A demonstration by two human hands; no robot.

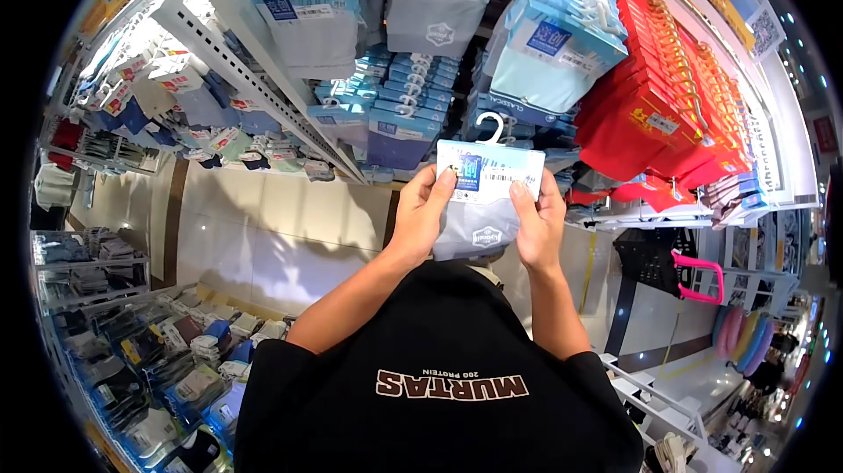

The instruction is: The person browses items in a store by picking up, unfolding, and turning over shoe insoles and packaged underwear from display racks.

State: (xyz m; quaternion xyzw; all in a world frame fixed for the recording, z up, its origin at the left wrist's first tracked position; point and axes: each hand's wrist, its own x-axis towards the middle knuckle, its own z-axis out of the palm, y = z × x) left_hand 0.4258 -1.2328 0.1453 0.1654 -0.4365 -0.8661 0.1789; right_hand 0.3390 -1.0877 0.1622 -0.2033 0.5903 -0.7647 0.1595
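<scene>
A grey garment packet [479, 218] is held up in front of my chest. It has a light-blue and white card top with a dark blue label and a barcode, a pale logo on the grey part, and a white plastic hook standing up from its top. My left hand [423, 216] grips its left edge, the thumb lying on the card front. On the opposite edge my right hand [540, 223] pinches it the same way, thumb below the barcode. The fingers behind the packet are mostly hidden. The packet is upright, just below similar hanging packets [439, 12].
Light-blue packets [549, 56] and red packets [650, 113] hang on hooks ahead. Left, a perforated white rack post [233, 69] stands beside socks. A bin of packaged goods [158, 376] lies lower left. A black basket with a pink handle [650, 260] is at right.
</scene>
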